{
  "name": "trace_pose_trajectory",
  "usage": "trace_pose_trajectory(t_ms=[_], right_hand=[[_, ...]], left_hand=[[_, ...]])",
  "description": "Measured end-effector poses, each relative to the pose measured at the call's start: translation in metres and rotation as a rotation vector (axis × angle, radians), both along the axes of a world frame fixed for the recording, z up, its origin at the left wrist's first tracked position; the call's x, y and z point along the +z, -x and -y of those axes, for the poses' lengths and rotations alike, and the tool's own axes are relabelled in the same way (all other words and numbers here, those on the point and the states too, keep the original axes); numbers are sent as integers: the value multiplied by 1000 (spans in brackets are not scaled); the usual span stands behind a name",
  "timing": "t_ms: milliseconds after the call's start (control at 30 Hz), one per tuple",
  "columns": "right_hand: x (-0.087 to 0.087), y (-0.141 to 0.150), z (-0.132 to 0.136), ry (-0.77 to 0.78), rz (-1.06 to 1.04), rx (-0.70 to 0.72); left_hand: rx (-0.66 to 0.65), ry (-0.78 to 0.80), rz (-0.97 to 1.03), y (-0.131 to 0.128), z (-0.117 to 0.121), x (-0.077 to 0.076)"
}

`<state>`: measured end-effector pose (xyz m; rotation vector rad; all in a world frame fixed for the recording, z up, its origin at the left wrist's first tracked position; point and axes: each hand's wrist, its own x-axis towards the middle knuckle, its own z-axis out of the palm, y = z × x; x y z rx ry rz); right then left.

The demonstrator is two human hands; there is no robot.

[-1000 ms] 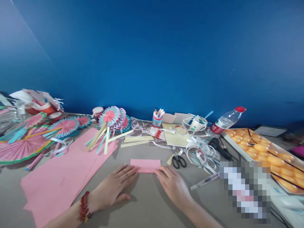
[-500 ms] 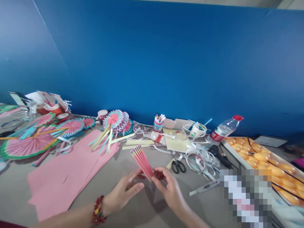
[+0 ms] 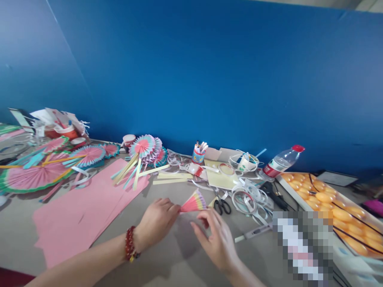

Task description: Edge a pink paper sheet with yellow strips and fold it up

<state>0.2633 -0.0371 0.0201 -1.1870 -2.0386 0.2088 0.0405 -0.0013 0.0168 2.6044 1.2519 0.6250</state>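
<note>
My left hand (image 3: 157, 218), with a red bead bracelet on the wrist, pinches the narrow end of a small pleated pink paper fan (image 3: 194, 202) that spreads open to the right above the table. My right hand (image 3: 216, 238) hovers just below and right of the fan, fingers apart, holding nothing. A stack of large pink paper sheets (image 3: 83, 207) lies on the grey table (image 3: 179, 263) to the left of my hands.
Finished paper fans (image 3: 143, 149) and bigger ones (image 3: 36, 175) crowd the back left. Black scissors (image 3: 223, 205), tape rings (image 3: 247, 197), a pen cup (image 3: 198, 154), a lying water bottle (image 3: 283, 160) and a box printed with oranges (image 3: 335, 203) sit to the right. A blue wall stands behind.
The folded pink paper was lifted from the table as a pleated strip, then passed into my left hand alone and fanned open. My right hand has let go.
</note>
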Motion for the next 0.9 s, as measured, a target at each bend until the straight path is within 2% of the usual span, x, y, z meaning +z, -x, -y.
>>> trace_pose_trajectory(t_ms=[100,167,300,600,800,900], right_hand=[[11,-5,-3,-331,110,-95],[16,-4,-7,-392,238,-137],[15,0,-17,-278,435,-36],[-17,-9,-21,-241,522,84],[-29,-18,-13,-276,567,124],[-32,-19,-9,-281,565,128]], left_hand=[[24,-127,-192,3,-5,8],[18,-196,-271,3,-7,9],[-29,-292,-332,4,-6,3],[-92,-377,-348,18,-2,-13],[-144,-375,-362,24,3,-30],[-188,-348,-355,28,8,-32]])
